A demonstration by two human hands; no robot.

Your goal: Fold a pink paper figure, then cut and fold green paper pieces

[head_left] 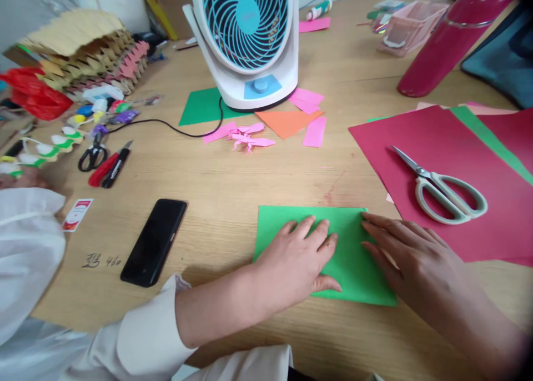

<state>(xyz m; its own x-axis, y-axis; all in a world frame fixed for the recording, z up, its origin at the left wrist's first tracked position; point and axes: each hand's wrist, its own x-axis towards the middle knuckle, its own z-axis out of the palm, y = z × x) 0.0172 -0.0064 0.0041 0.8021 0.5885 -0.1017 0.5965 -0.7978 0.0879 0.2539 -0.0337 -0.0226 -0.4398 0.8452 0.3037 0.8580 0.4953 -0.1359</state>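
Observation:
A bright green sheet of paper (352, 270), possibly folded, lies flat on the table in front of me. My left hand (297, 253) rests palm down on it, fingers spread and thumb apart, holding nothing. At the sheet's right edge is my right hand (416, 253), its fingers stretched out flat and touching the paper there. Scissors with pale handles (452, 197) lie closed beyond my right hand, on top of large dark red paper sheets (416, 242).
A white and blue fan (250, 36) stands at the back, with pink paper figures (250, 136) and an orange paper triangle (287, 123) before it. To the left are a phone (154, 242), a cutter (116, 167) and a co-worker's sleeve (29, 236). A magenta bottle (449, 42) is back right.

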